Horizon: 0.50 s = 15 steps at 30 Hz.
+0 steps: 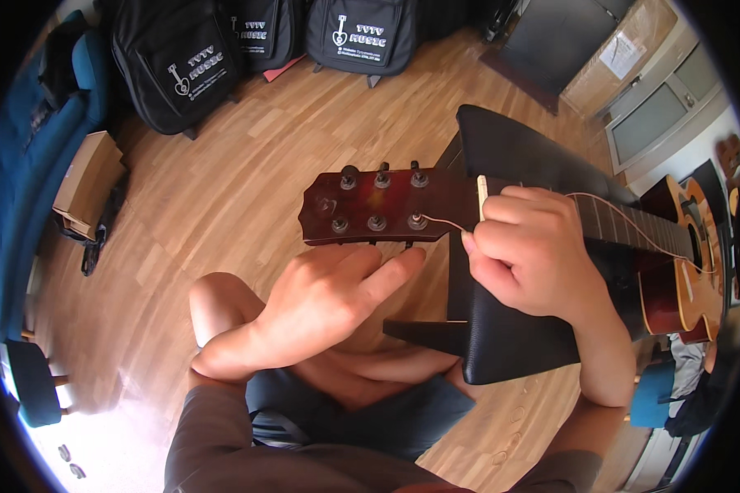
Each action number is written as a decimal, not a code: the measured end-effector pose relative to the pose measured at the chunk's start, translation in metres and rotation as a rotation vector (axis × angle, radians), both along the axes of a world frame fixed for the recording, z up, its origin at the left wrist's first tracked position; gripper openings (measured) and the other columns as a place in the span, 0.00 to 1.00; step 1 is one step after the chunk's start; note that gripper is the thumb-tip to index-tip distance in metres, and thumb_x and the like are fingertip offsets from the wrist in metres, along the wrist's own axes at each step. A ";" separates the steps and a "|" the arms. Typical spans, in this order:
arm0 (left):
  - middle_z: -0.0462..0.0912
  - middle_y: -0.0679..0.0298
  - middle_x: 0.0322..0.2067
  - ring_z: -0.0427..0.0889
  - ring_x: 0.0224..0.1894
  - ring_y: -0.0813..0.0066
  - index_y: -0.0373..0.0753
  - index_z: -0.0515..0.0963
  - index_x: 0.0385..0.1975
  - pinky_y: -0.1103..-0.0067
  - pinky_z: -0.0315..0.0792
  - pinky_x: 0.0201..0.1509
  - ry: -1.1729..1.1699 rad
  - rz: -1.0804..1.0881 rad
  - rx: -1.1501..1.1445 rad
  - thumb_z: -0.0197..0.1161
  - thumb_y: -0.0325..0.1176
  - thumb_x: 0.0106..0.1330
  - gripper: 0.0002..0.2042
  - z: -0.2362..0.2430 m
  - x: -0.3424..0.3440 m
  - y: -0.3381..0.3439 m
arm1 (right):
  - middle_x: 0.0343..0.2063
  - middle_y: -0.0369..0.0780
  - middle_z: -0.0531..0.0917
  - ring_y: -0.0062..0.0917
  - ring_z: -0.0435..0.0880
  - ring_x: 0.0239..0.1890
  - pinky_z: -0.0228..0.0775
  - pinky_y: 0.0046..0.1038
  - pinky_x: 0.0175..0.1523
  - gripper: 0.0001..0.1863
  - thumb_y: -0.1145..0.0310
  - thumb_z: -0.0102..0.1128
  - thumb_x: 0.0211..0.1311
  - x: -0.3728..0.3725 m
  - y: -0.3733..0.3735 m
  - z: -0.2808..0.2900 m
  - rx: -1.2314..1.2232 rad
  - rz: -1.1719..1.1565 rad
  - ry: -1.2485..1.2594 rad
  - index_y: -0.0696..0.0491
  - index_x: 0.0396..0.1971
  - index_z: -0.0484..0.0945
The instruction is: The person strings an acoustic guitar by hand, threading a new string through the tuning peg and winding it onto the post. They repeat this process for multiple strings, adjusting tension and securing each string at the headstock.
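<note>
A reddish-brown guitar headstock (378, 205) carries six pegs. The right hand (530, 251) pinches a thin string (444, 223); the left hand (333, 300) fingers a tuner beneath.

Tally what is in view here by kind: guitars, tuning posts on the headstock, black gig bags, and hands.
Guitar: 1
Tuning posts: 6
Black gig bags: 3
Hands, left hand and right hand: 2
Total: 12

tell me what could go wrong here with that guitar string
The thin string runs loose and wavy over the fretboard, so it could slip off its tuning post or whip free. The right hand presses it at the nut; the left hand is under the headstock by the tuner knobs.
</note>
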<state>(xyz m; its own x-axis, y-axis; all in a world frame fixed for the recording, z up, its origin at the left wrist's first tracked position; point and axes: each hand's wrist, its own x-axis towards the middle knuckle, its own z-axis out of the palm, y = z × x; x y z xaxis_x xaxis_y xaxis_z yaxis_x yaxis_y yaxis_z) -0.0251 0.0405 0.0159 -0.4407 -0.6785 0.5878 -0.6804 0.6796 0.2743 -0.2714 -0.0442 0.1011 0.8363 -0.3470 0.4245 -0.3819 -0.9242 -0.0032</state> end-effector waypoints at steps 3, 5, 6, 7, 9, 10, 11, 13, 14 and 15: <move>0.79 0.64 0.23 0.80 0.22 0.64 0.38 0.83 0.47 0.70 0.74 0.26 0.128 0.041 -0.119 0.78 0.27 0.60 0.16 -0.017 -0.005 -0.006 | 0.19 0.36 0.70 0.33 0.73 0.23 0.65 0.35 0.27 0.11 0.74 0.68 0.43 0.002 0.000 0.000 0.005 0.004 -0.004 0.51 0.16 0.71; 0.79 0.65 0.21 0.79 0.20 0.65 0.38 0.82 0.43 0.70 0.73 0.24 0.155 0.051 -0.147 0.79 0.27 0.61 0.14 -0.018 -0.010 -0.009 | 0.18 0.37 0.69 0.34 0.71 0.21 0.62 0.36 0.26 0.16 0.76 0.71 0.46 0.001 -0.001 -0.003 0.017 0.006 -0.028 0.53 0.15 0.68; 0.78 0.65 0.20 0.79 0.19 0.66 0.38 0.82 0.40 0.71 0.73 0.23 0.169 0.057 -0.162 0.80 0.28 0.61 0.13 -0.019 -0.013 -0.010 | 0.17 0.38 0.68 0.35 0.70 0.20 0.61 0.36 0.26 0.19 0.77 0.73 0.47 0.001 0.000 -0.005 0.023 0.008 -0.040 0.54 0.14 0.66; 0.77 0.66 0.20 0.78 0.19 0.66 0.39 0.81 0.38 0.71 0.72 0.22 0.173 0.070 -0.172 0.79 0.28 0.62 0.11 -0.020 -0.015 -0.012 | 0.17 0.38 0.68 0.35 0.70 0.20 0.60 0.36 0.26 0.19 0.78 0.72 0.48 0.001 0.000 -0.005 0.028 0.012 -0.046 0.54 0.14 0.65; 0.74 0.69 0.18 0.78 0.18 0.67 0.41 0.79 0.34 0.70 0.71 0.20 0.182 0.096 -0.194 0.75 0.29 0.63 0.09 -0.022 -0.018 -0.014 | 0.17 0.38 0.67 0.35 0.69 0.20 0.60 0.36 0.26 0.19 0.77 0.73 0.48 0.001 0.000 -0.005 0.028 0.013 -0.047 0.54 0.14 0.65; 0.74 0.69 0.18 0.77 0.18 0.68 0.41 0.81 0.35 0.71 0.70 0.20 0.182 0.110 -0.177 0.76 0.28 0.62 0.09 -0.023 -0.019 -0.014 | 0.17 0.38 0.67 0.35 0.69 0.19 0.59 0.36 0.25 0.20 0.77 0.73 0.48 0.001 0.000 -0.004 0.027 0.014 -0.044 0.54 0.14 0.65; 0.75 0.69 0.18 0.76 0.17 0.70 0.41 0.83 0.36 0.72 0.70 0.20 0.180 0.125 -0.160 0.77 0.26 0.60 0.09 -0.024 -0.019 -0.013 | 0.17 0.38 0.67 0.35 0.69 0.19 0.59 0.36 0.25 0.20 0.77 0.73 0.47 0.001 0.000 -0.005 0.024 0.017 -0.050 0.53 0.14 0.65; 0.73 0.70 0.18 0.75 0.17 0.71 0.43 0.86 0.40 0.72 0.69 0.20 0.130 0.132 -0.170 0.77 0.24 0.57 0.12 -0.023 -0.019 -0.013 | 0.17 0.38 0.67 0.35 0.69 0.19 0.59 0.36 0.25 0.20 0.77 0.73 0.47 0.001 0.000 -0.005 0.017 0.021 -0.059 0.53 0.14 0.65; 0.72 0.71 0.18 0.74 0.17 0.72 0.44 0.87 0.42 0.72 0.69 0.20 0.080 0.124 -0.196 0.76 0.24 0.56 0.14 -0.019 -0.019 -0.012 | 0.18 0.37 0.68 0.35 0.71 0.21 0.61 0.36 0.25 0.17 0.76 0.71 0.46 0.001 0.000 -0.005 0.012 0.012 -0.039 0.53 0.14 0.66; 0.71 0.72 0.18 0.74 0.17 0.72 0.46 0.87 0.44 0.72 0.69 0.20 0.031 0.116 -0.222 0.75 0.24 0.54 0.16 -0.017 -0.018 -0.012 | 0.18 0.37 0.69 0.34 0.72 0.22 0.63 0.36 0.26 0.15 0.75 0.70 0.45 0.000 -0.001 -0.005 0.008 0.004 -0.019 0.52 0.15 0.68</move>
